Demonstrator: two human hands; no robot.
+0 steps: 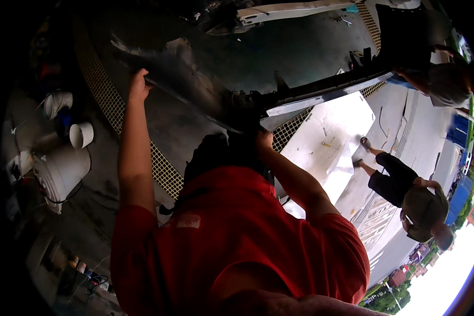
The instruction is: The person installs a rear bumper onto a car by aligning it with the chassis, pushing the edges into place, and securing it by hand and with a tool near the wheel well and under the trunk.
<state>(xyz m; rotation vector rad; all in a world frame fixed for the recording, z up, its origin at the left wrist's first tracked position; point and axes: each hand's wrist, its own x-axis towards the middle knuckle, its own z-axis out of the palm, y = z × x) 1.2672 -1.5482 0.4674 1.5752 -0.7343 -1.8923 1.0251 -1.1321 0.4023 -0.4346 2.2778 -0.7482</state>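
A long curved car bumper (195,89) spans the view in front of me, its dark inner side toward me and a pale strip along its right half. Out at the bumper's left end, my left hand (139,87) is closed round the edge. My right hand (264,140) grips the lower edge near the bend; its fingers are partly hidden in shadow. At the upper right, a co-worker's arm (413,80) reaches to the bumper's other end, where the hand is hard to make out.
Yellowish floor grating (105,84) runs past my left arm. Left of it stand white buckets (81,135) and a large white tub (60,168). A white sheet (332,124) lies on the right-hand floor, near another person (424,205). A pale long panel (295,9) lies at the far side.
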